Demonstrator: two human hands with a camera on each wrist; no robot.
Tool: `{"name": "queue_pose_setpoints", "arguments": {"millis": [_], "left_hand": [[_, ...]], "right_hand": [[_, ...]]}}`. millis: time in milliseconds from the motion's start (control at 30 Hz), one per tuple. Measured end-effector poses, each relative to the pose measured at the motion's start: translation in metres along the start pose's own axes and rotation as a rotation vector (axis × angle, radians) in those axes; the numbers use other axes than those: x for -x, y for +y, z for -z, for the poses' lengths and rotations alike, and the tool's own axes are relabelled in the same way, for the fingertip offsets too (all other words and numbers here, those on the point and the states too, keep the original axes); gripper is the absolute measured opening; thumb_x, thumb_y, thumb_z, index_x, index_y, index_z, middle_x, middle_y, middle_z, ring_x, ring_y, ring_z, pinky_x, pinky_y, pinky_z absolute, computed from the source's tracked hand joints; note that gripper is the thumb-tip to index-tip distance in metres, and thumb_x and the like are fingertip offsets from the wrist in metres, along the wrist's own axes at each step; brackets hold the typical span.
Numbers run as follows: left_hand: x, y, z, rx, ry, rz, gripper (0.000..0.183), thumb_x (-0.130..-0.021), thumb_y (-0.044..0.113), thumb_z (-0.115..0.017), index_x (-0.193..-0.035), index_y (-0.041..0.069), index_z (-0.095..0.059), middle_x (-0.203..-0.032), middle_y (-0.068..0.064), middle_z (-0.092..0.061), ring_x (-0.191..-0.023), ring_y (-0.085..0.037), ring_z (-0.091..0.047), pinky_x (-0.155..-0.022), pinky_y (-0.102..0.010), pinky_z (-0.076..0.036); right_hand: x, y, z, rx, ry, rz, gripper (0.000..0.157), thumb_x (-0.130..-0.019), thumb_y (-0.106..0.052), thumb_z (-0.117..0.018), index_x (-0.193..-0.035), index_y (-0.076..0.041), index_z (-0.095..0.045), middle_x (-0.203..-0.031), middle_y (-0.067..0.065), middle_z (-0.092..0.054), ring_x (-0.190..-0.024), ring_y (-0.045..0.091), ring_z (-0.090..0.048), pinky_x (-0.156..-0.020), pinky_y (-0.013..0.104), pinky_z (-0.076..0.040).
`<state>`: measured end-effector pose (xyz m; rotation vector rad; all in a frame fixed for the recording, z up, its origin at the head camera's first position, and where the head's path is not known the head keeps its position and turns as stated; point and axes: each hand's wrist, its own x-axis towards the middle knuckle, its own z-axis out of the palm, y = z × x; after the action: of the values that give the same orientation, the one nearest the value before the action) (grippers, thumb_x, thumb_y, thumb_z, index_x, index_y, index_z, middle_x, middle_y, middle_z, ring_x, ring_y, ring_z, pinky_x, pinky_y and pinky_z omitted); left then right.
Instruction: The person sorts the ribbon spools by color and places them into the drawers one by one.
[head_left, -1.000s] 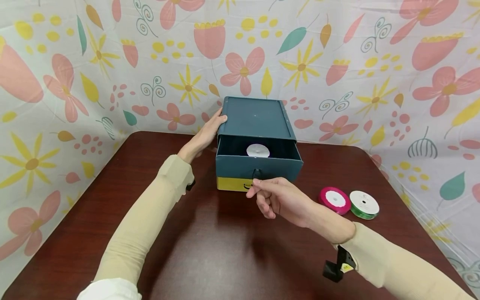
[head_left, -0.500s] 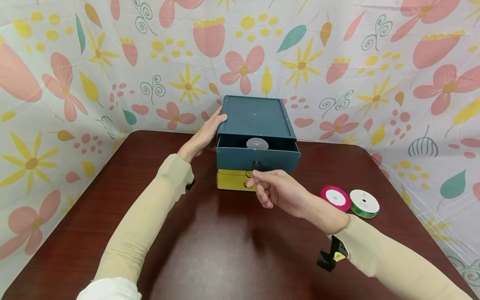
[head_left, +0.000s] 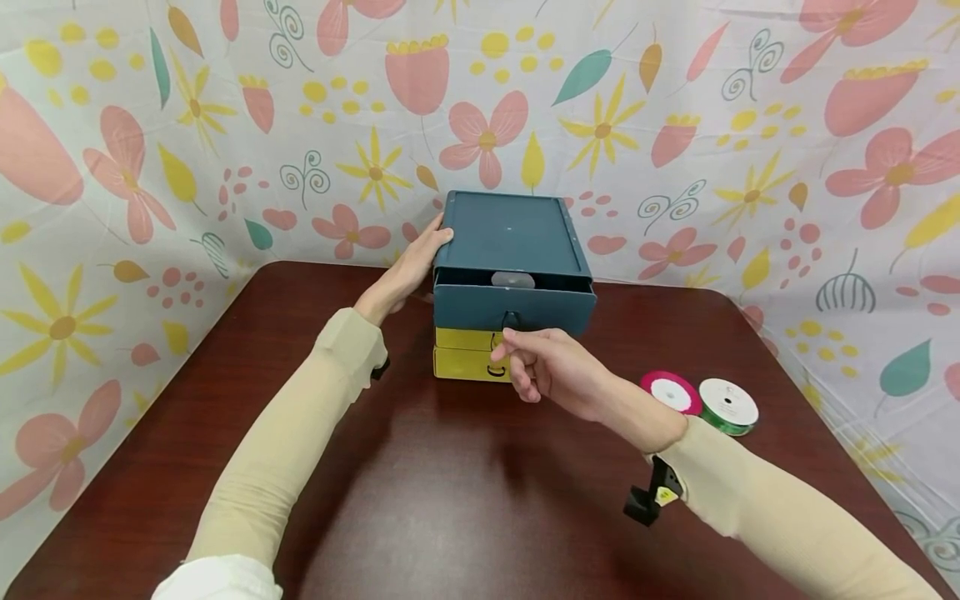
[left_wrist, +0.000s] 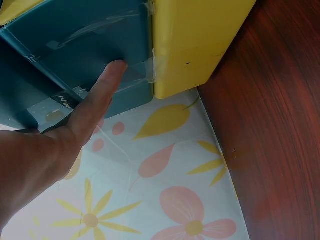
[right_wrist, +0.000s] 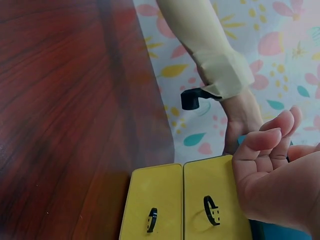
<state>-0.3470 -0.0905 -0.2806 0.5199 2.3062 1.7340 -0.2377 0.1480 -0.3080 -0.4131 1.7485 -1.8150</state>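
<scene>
A small cabinet has a dark blue top section (head_left: 510, 233) above two yellow drawers (head_left: 463, 362). Its blue top drawer (head_left: 467, 308) stands partly pulled out, and a white round spool (head_left: 513, 280) shows inside. My right hand (head_left: 555, 371) pinches the black loop handle (head_left: 512, 317) at its lower end between thumb and index finger, with the other fingers loosely bent. In the right wrist view that grip is hidden behind the palm. My left hand (head_left: 408, 265) rests against the cabinet's left side; in the left wrist view a straight finger (left_wrist: 107, 82) presses on the blue wall (left_wrist: 95, 45).
To the right of the cabinet, a pink ribbon spool (head_left: 673, 393) and a green ribbon spool (head_left: 729, 406) lie side by side on the dark wooden table (head_left: 405, 500). A flower-printed cloth (head_left: 645, 100) hangs close behind the cabinet.
The blue top drawer has slid inward, away from me, so less of the white spool shows. My right hand has moved forward with it; the left hand has stayed in place.
</scene>
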Motion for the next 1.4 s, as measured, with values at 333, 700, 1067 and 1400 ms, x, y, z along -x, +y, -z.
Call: {"name": "queue_pose_setpoints", "arguments": {"millis": [333, 700, 1067, 1400], "left_hand": [[-0.017, -0.025, 0.003, -0.029, 0.053, -0.011, 0.064, -0.099, 0.057, -0.031, -0.154, 0.043, -0.001, -0.163, 0.014, -0.003, -0.152, -0.015, -0.008, -0.119, -0.051, -0.020], [-0.011, -0.021, 0.003, 0.012, 0.035, 0.034, 0.066, -0.097, 0.061, -0.033, -0.152, 0.047, 0.000, -0.163, 0.013, 0.000, -0.149, -0.023, -0.017, -0.093, -0.060, -0.047], [0.006, 0.002, -0.001, 0.029, 0.006, 0.064, 0.064, -0.102, 0.048, -0.030, -0.155, 0.037, 0.003, -0.164, 0.006, -0.001, -0.146, -0.028, -0.024, -0.089, -0.058, -0.050], [-0.014, -0.025, 0.001, -0.005, 0.054, 0.019, 0.065, -0.096, 0.064, -0.032, -0.152, 0.049, -0.002, -0.163, 0.013, -0.002, -0.148, -0.023, -0.019, -0.090, -0.056, -0.050]], "right_hand": [[-0.006, -0.002, 0.002, -0.003, 0.027, -0.007, 0.034, -0.103, -0.032, -0.043, -0.095, -0.007, -0.066, -0.056, -0.002, -0.055, -0.048, 0.012, -0.049, -0.056, 0.024, -0.043], [-0.012, -0.004, 0.005, -0.003, 0.055, -0.014, 0.035, -0.104, -0.031, -0.043, -0.100, -0.001, -0.061, -0.056, -0.002, -0.054, -0.048, 0.011, -0.048, -0.054, 0.023, -0.042], [-0.017, -0.005, 0.007, -0.008, 0.072, -0.014, 0.036, -0.104, -0.032, -0.043, -0.102, -0.001, -0.061, -0.057, -0.002, -0.053, -0.049, 0.011, -0.048, -0.055, 0.023, -0.043], [-0.019, -0.006, 0.008, -0.016, 0.092, -0.027, 0.036, -0.103, -0.032, -0.043, -0.103, -0.001, -0.061, -0.058, -0.002, -0.052, -0.050, 0.011, -0.046, -0.055, 0.022, -0.043]]}}
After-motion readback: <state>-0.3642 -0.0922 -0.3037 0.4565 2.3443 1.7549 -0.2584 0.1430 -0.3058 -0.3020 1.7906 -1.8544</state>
